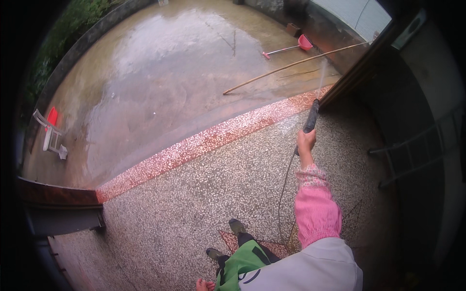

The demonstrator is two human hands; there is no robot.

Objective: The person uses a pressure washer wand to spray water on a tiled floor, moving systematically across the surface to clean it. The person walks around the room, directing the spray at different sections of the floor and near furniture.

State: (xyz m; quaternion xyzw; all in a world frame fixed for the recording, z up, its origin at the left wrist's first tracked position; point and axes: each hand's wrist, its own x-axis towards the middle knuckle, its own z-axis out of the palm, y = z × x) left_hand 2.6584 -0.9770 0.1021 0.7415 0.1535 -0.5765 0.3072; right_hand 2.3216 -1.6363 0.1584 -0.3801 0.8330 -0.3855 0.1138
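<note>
My right hand (306, 142) grips a black spray gun (311, 118), held out at arm's length with its nozzle pointing away from me. A thin white jet of water (322, 76) leaves the nozzle toward the wet yard beside the door frame. From the grip, a dark thin hose (282, 196) hangs down to the terrazzo floor (204, 185). Under the gun's front end runs a red terrazzo threshold strip (204, 145). At the bottom edge, my left hand (205, 284) is partly cut off beside a green apron (240, 260); its fingers look loosely bent.
Outside, a long bamboo pole (276, 71) lies slantwise near a pink long-handled dustpan (305, 42). A pale chair (51, 136) and a red container (52, 116) stand far left. A ladder (411, 156) is in shadow at right. Door frames (358, 54) flank the opening.
</note>
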